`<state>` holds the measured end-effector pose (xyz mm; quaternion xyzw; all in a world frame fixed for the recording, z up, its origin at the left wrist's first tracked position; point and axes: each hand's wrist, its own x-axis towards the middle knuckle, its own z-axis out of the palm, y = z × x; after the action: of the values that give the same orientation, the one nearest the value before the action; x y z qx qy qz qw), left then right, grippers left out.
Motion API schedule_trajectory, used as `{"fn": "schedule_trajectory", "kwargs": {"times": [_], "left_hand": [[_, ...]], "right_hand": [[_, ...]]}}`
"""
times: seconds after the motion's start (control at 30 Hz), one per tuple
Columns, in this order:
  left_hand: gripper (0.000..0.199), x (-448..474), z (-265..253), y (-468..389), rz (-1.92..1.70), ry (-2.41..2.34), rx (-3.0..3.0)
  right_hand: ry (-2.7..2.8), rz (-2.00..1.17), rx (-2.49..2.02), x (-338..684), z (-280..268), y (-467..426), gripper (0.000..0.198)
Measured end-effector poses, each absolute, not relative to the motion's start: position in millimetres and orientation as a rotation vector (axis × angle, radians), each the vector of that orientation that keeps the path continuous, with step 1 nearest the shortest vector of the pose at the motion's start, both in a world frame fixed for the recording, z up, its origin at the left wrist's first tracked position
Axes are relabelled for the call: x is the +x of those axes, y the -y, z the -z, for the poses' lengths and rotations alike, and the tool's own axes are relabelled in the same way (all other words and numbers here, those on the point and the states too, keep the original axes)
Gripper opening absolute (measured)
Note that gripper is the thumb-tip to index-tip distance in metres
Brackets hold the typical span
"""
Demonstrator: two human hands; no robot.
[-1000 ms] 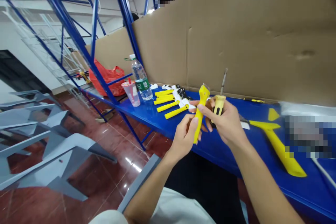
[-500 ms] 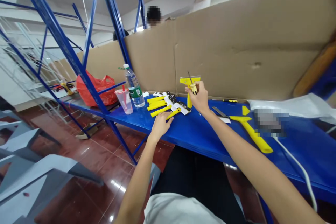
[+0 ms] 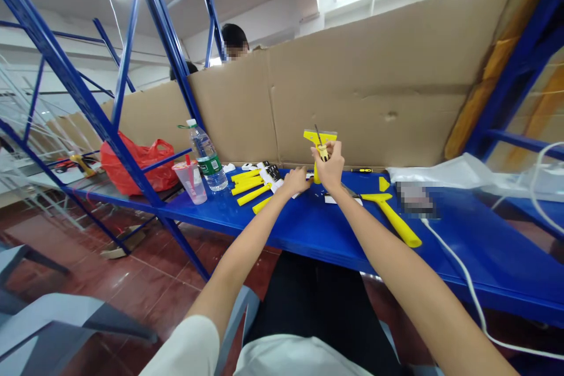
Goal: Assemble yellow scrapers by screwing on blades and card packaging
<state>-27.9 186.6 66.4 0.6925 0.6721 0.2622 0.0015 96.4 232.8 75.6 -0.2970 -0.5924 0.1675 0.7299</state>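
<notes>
My right hand [image 3: 331,165] is closed around a small yellow-and-black screwdriver [image 3: 324,153], its shaft pointing up. The same hand holds a yellow scraper [image 3: 316,136] upright just behind it, head at the top and handle going down to the table. My left hand [image 3: 296,181] is low over the table, left of the right hand. Its bent fingers close over a small dark and white piece, largely hidden. Several yellow-handled scrapers [image 3: 249,185] lie side by side left of it, with black-and-white heads or wrappers [image 3: 274,174].
A blue table [image 3: 308,226] backs onto a cardboard panel [image 3: 352,100]. Left stand a water bottle [image 3: 209,158], a plastic cup [image 3: 191,184] and a red bag [image 3: 136,164]. Right lie a large yellow scraper [image 3: 399,223], another screwdriver [image 3: 362,171] and a white cable [image 3: 458,264].
My left hand has moved off the nearest scraper's handle, right and towards its head end. The right hand keeps the screwdriver and upright scraper. The view has turned right.
</notes>
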Motion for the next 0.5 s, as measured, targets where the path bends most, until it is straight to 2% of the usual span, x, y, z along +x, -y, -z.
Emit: {"fn": "schedule_trajectory", "kwargs": {"times": [0.17, 0.4, 0.5], "left_hand": [[0.045, 6, -60, -247, -0.815, -2.200, 1.942], [0.045, 15, -45, -258, -0.817, -2.208, 1.957], [0.062, 7, -49, -254, -0.856, -2.197, 2.002]], "right_hand": [[1.308, -0.300, -0.731, 106, -72, -242, 0.040], [1.315, -0.294, -0.752, 110, -73, -245, 0.035], [1.263, -0.308, -0.712, 111, -77, -244, 0.033]]}}
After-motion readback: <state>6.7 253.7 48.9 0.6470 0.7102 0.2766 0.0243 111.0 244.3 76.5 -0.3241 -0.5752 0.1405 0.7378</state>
